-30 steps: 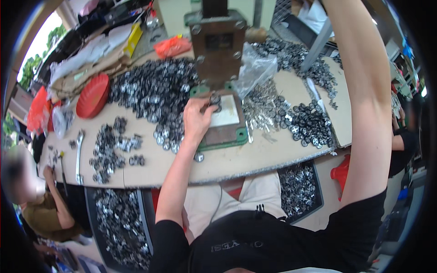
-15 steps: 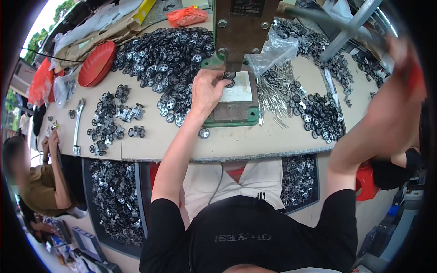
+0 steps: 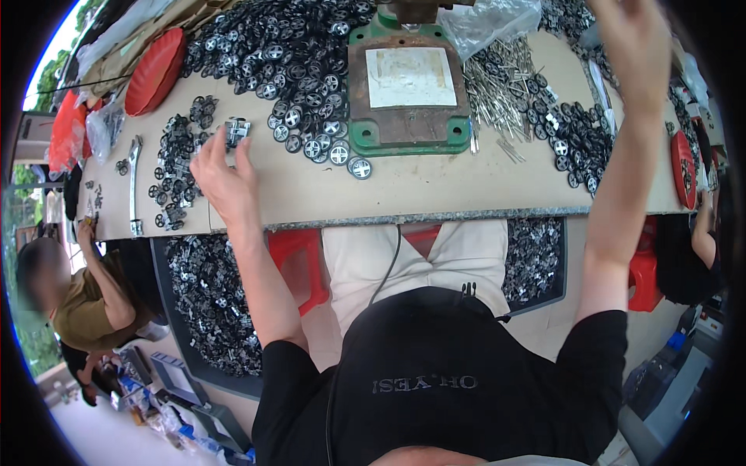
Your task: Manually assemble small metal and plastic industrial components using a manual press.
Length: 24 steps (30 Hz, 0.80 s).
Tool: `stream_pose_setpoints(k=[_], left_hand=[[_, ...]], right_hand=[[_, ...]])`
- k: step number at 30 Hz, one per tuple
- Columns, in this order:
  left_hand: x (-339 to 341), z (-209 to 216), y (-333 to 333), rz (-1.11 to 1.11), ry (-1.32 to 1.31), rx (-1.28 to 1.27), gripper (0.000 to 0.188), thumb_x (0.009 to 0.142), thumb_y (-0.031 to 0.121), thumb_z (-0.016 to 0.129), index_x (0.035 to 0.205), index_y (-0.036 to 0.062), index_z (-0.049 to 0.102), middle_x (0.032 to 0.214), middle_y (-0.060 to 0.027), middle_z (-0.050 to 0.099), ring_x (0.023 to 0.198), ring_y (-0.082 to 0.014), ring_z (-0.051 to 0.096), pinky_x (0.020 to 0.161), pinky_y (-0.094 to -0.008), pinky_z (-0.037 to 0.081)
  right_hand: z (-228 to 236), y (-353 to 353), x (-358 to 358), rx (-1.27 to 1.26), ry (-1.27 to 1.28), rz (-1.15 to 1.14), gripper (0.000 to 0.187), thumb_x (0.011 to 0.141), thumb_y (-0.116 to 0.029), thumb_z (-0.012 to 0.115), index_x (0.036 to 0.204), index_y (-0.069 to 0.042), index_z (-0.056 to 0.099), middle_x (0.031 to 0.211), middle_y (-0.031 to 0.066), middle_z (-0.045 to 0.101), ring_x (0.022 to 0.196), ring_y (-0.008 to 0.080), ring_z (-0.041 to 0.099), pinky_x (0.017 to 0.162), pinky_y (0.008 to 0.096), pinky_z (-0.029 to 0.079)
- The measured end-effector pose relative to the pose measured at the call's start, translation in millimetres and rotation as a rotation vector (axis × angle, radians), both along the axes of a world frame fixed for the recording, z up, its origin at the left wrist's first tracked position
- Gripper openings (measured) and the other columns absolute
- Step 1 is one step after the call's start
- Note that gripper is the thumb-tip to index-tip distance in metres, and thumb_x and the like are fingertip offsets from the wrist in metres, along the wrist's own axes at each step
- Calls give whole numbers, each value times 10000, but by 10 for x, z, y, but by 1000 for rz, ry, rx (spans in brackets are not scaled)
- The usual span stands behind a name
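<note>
At the left of the table, my left hand has a small wheeled chassis piece between thumb and forefinger. It is a dark and silvery part, held just above the bench beside a heap of similar wheeled pieces. My right arm is stretched up to the far right. The right hand is cut off by the upper edge, so its fingers and anything in them are hidden. Between the hands stands the press with its green base. A white plate lies bare on it.
A large pile of black wheels spreads left of the press. Metal pins and more wheels lie right of it. A wrench and red bowl are farther left. Other people work at both sides.
My left hand has left the press plate and moved left to the wheeled pieces. My right hand has shifted toward the upper edge. The view has tilted, so the table sits higher.
</note>
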<state>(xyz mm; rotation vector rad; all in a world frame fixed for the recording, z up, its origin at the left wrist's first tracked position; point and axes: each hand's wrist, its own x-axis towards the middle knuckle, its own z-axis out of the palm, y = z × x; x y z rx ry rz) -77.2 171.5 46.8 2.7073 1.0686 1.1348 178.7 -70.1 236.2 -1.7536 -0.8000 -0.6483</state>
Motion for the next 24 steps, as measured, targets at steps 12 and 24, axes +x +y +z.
stream_pose_setpoints(k=[12,24], left_hand=[[296,-172,-918,-376,36,-474,300,693,28,670,984,-4,606,871,-155,603,788,-312,579,709,-374,462],[201,-84,-1097,-393,-222,-617,245,822,106,579,1050,17,576,886,-145,597,791,-264,581,703,-342,481]], right_hand=[[-1891,-654,-56,-799,386,230,148,712,-102,635,771,13,564,738,148,570,691,299,563,630,371,437],[-1933,-771,-32,-1062,59,142,75,845,-51,480,843,23,481,812,181,526,767,379,528,648,430,410]])
